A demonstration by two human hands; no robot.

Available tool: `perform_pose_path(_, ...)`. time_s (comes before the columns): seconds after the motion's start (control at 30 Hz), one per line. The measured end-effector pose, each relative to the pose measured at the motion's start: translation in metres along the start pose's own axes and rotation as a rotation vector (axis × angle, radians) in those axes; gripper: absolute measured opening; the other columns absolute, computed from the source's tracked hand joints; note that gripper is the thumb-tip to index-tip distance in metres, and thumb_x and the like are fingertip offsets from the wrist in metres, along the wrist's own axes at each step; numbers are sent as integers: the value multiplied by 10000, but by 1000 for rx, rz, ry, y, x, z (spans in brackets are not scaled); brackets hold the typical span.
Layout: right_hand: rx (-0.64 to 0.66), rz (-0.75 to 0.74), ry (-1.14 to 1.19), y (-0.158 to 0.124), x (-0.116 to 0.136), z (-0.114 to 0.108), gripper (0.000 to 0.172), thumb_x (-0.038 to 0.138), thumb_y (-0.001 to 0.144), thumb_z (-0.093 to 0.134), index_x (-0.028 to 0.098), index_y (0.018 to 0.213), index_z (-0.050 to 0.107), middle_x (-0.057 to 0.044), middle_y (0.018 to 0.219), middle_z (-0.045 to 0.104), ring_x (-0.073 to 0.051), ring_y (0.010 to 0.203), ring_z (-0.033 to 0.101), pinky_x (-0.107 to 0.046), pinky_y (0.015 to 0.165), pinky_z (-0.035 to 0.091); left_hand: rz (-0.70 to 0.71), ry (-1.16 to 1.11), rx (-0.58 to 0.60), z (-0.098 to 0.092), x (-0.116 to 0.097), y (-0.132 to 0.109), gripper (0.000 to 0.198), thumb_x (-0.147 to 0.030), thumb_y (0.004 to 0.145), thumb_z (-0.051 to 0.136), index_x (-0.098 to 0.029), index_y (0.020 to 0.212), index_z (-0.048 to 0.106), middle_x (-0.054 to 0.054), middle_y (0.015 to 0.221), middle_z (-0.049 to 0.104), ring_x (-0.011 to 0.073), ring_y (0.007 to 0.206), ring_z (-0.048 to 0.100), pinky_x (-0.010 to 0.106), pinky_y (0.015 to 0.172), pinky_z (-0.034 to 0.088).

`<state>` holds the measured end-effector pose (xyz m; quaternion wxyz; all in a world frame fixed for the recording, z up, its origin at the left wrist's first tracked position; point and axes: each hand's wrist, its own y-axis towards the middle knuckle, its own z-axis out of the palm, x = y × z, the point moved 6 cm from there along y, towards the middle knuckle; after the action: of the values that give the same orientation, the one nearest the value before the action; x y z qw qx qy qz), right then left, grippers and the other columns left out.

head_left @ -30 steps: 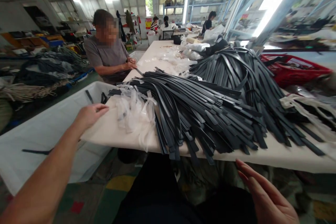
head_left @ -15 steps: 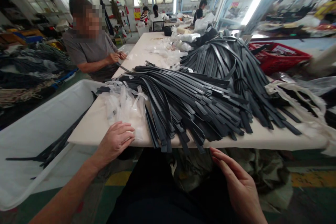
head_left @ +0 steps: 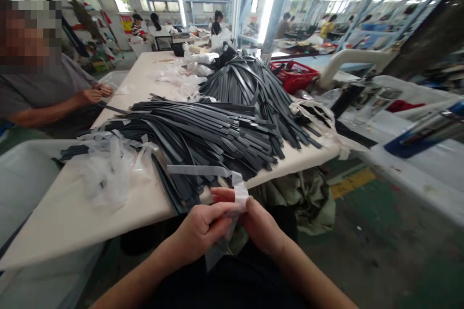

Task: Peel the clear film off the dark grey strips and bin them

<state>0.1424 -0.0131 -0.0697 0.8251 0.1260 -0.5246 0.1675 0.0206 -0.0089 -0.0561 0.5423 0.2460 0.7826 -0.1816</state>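
Observation:
My left hand [head_left: 201,229] and my right hand [head_left: 261,224] meet just below the table's near edge, both pinched on a clear plastic sleeve [head_left: 232,193] that folds up over my fingers and hangs down between them. A long part of the sleeve lies flat towards the left over the strap ends. Right behind my hands a big heap of dark flat straps [head_left: 203,133] fans across the white table [head_left: 72,212]. A loose bunch of empty clear sleeves [head_left: 108,166] lies on the table left of my hands.
A second strap pile [head_left: 250,79] lies farther back, with a red basket [head_left: 293,75] beside it. A co-worker's hands [head_left: 96,94] work at the table's left side. A white bin [head_left: 21,178] stands at left. Machinery and white tubs [head_left: 406,106] fill the right.
My left hand left the bunch of sleeves and came to the middle. My right hand rose to meet it. Both now pinch one clear sleeve. The view has swung to the right.

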Motion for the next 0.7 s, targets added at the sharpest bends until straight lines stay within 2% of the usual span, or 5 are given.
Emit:
perform_pose_path(0.17,-170,-52,8,15,20,-18,332,492,946,586,242,1026,789,-61,1182,745,-252,1156,634,-423,1070,426,-206,-373,31,15,25,4,399,-365,835,701,-172,1185,685,-27,647,587,112,555,520,226,553,426)
perform_pose_path(0.27,-191,-96,-83,31,32,-25,371,503,962,546,228,1034,786,-56,1104,765,-238,1073,657,-414,1026,445,-318,-554,62,25,38,5,411,-380,726,801,-150,1058,716,-9,691,624,107,573,529,220,552,429)
perform_pose_path(0.43,-187,-164,-129,59,47,-37,372,532,924,577,226,973,782,-48,1110,761,-227,1060,659,-386,977,465,-388,-580,41,31,45,5,316,-369,688,830,-146,895,746,-19,646,608,79,531,481,200,510,377)
perform_pose_path(0.57,-212,-183,-106,70,51,-45,386,574,879,615,228,932,776,-46,1091,762,-232,1048,659,-386,957,484,-389,-567,70,29,46,-1,333,-403,745,782,-127,929,751,-15,609,597,84,509,479,225,527,381)
perform_pose_path(0.7,-211,-206,-123,63,55,-37,390,576,910,574,243,952,773,-39,1102,756,-228,1061,655,-382,977,478,-369,-521,111,30,51,-6,379,-446,808,728,-135,1025,720,2,679,640,106,562,525,254,610,422)
